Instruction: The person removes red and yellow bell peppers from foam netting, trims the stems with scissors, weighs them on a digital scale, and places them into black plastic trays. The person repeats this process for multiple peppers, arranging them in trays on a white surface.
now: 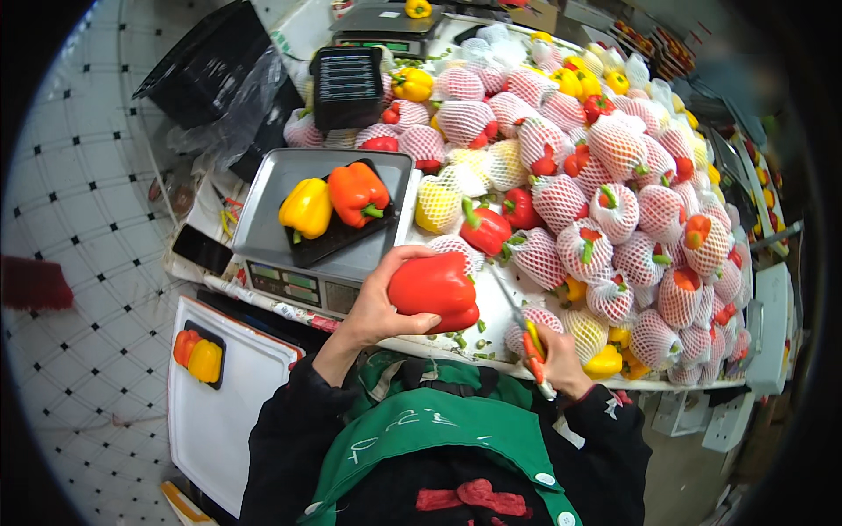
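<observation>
My left hand (pixel 379 302) is wrapped around a large red bell pepper (pixel 434 292), holding it above the table's front edge. In my right hand (pixel 561 358) is a pair of snips (pixel 531 344) with yellow and orange handles; the thin metal blades point up and left, a little apart from the pepper. To the left, a digital scale (pixel 263 197) carries a black tray (pixel 329 250). On that tray lie a yellow bell pepper (pixel 307 209) and an orange bell pepper (pixel 358 193). Green stem scraps (pixel 478 344) are scattered below the red pepper.
A big heap of bell peppers in foam nets (pixel 561 202) covers the table to the right. Black trays (pixel 348 88) are stacked behind the scale, near a second scale (pixel 386 26). At lower left, a white lid (pixel 219 421) bears another packed tray (pixel 200 355). A phone (pixel 203 250) lies beside the scale.
</observation>
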`<action>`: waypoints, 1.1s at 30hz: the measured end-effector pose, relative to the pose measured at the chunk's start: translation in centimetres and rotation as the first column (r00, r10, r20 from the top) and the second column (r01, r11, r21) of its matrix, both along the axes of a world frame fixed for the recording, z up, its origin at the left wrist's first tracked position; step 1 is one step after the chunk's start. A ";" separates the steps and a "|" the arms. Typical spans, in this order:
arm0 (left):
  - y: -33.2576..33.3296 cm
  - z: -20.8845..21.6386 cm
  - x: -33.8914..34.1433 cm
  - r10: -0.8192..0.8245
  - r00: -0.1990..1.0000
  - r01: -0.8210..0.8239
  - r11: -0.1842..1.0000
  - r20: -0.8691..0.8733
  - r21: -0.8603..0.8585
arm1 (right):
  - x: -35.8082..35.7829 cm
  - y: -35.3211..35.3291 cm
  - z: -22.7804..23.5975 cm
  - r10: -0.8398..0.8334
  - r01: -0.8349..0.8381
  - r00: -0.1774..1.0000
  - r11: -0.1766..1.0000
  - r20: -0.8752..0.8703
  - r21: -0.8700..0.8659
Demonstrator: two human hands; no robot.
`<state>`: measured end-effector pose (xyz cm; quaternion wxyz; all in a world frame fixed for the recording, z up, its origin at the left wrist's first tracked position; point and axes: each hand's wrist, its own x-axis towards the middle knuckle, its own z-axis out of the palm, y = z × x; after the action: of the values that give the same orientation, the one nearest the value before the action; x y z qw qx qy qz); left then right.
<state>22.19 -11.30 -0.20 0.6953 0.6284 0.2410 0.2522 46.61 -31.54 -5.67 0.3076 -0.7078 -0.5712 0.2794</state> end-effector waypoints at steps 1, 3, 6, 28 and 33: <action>0.1 -0.1 -0.2 -0.014 1.000 0.014 1.000 0.020 -0.017 | 0.5 -0.5 -0.5 -0.015 0.014 0.997 1.000 0.077 0.018; 0.2 -0.2 -0.3 -0.052 0.997 0.058 0.993 0.058 -0.104 | 1.5 -1.0 -0.4 -0.039 0.038 0.948 0.999 0.317 0.011; -0.3 -0.4 -0.5 -0.058 0.996 0.073 0.959 0.060 -0.275 | 3.2 -0.4 -1.2 -0.116 0.146 0.821 0.989 0.559 -0.009; 3.0 0.6 -3.5 -0.354 0.922 0.286 0.894 -0.155 -0.344 | -6.9 11.9 6.2 0.397 -0.367 0.894 0.915 -0.206 0.171; 6.1 1.8 -3.0 0.337 0.884 0.026 0.655 -0.323 0.755 | -8.0 9.4 -0.4 -0.123 -0.042 0.018 0.991 -0.992 -0.123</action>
<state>19.20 -5.25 1.59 0.2819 0.8714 0.3212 0.2407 38.61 -22.14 -6.06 0.5850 -0.3419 -0.1541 0.7191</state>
